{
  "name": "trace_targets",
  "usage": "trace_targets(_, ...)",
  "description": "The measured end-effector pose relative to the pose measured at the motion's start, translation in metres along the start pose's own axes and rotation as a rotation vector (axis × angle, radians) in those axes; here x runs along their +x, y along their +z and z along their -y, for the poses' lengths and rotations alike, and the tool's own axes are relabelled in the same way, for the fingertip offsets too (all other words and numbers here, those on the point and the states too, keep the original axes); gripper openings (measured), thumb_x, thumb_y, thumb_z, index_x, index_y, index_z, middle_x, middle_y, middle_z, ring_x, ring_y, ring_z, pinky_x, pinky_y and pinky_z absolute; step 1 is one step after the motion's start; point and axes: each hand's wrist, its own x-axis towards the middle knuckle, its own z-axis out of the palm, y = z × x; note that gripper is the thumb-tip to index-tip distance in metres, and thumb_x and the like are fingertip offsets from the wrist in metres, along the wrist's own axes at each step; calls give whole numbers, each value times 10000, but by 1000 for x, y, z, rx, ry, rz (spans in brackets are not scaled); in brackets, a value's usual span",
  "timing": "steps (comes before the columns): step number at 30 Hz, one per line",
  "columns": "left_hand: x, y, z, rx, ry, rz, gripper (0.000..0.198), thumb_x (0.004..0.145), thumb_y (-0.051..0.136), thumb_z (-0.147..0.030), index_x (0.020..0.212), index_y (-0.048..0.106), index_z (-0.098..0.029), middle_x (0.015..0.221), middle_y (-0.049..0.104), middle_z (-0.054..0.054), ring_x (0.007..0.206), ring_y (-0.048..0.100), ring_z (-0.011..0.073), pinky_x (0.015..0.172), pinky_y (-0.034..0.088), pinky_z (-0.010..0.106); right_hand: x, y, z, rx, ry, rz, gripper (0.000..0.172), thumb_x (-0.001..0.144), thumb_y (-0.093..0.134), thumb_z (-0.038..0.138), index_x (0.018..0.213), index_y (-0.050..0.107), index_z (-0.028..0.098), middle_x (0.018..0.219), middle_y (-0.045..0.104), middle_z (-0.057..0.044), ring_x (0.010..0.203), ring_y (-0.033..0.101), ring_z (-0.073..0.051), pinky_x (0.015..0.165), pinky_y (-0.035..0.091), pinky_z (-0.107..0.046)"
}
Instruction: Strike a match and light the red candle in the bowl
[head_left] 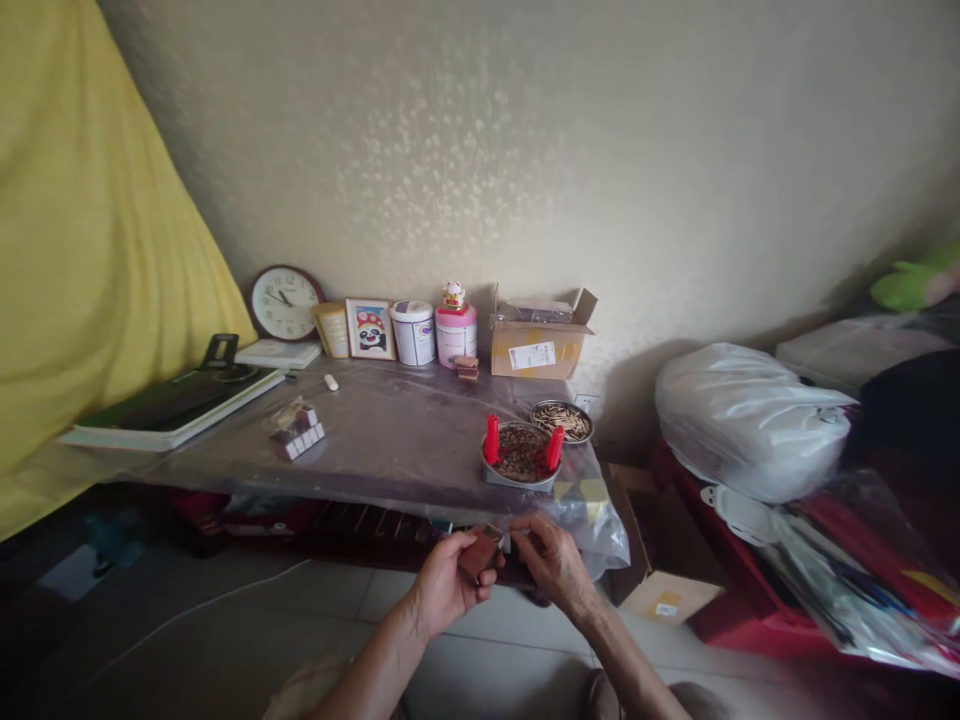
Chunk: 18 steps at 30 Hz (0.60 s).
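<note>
My left hand is wrapped round a small brown matchbox just in front of the table's near edge. Close beside it, my right hand is closed in a pinch at the box's right end. Something small and whitish shows by those fingertips, too small to name. Beyond the hands, a round tin of dark grains stands on the table with two red candles upright in it. Behind it lies a round tin of matchsticks. A plastic-wrapped pack of small boxes sits to the left.
The plastic-covered table carries a clock, framed panda picture, two canisters and an open cardboard box along the wall. Another carton stands on the floor right. Bags are piled farther right.
</note>
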Motion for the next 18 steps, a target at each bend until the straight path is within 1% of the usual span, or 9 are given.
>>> trace_targets(3, -1, -1, 1, 77, -13, 4, 286, 799, 497, -251, 1018, 622, -116, 706, 707, 106, 423, 521, 117, 417, 292, 225, 0, 1, -1, 9, -7, 23, 203, 894, 482, 263, 847, 662, 181, 808, 683, -50, 758, 651, -183, 716, 505, -286)
trace_targets(5, -1, -3, 2, 122, -18, 2, 270, 790, 489, -246, 988, 628, -125, 664, 689, 75, 389, 501, 114, 401, 270, 232, -1, 2, -1, 20, -16, 55, 188, 886, 497, 252, 853, 668, 183, 809, 679, -48, 732, 648, -172, 691, 512, -275)
trace_targets(7, 0, -5, 3, 162, -28, -2, 245, 780, 493, -251, 943, 635, -134, 631, 664, 45, 369, 485, 110, 392, 255, 237, -2, 3, -1, 31, -30, 97, 171, 878, 513, 236, 831, 669, 183, 834, 673, -49, 748, 651, -165, 691, 516, -263)
trace_targets(10, 1, -8, 5, 219, -48, -10, 232, 766, 508, -262, 909, 644, -139, 614, 639, 23, 357, 476, 104, 384, 243, 240, -3, 5, -1, 27, -37, 150, 165, 866, 528, 199, 776, 664, 176, 847, 654, -46, 766, 648, -156, 699, 515, -247)
trace_targets(12, 1, -8, 6, 256, -57, -13, 231, 754, 520, -265, 900, 651, -144, 604, 630, 13, 352, 468, 99, 381, 236, 240, -4, 5, -2, 7, -29, 175, 161, 855, 532, 167, 774, 671, 175, 850, 643, -40, 751, 638, -145, 687, 508, -236)
trace_targets(15, 0, -8, 7, 322, -60, -1, 257, 745, 519, -271, 914, 668, -147, 608, 647, 21, 351, 460, 92, 379, 219, 238, -6, 6, -4, -44, -10, 224, 166, 816, 548, 110, 773, 690, 184, 838, 635, -25, 722, 617, -132, 667, 482, -222)
trace_targets(18, -1, -6, 9, 404, -54, 29, 293, 735, 525, -296, 918, 687, -133, 615, 673, 48, 353, 455, 91, 377, 197, 241, -8, 6, -6, -103, 8, 297, 197, 764, 568, 70, 724, 708, 202, 782, 637, -4, 691, 605, -125, 650, 453, -216)
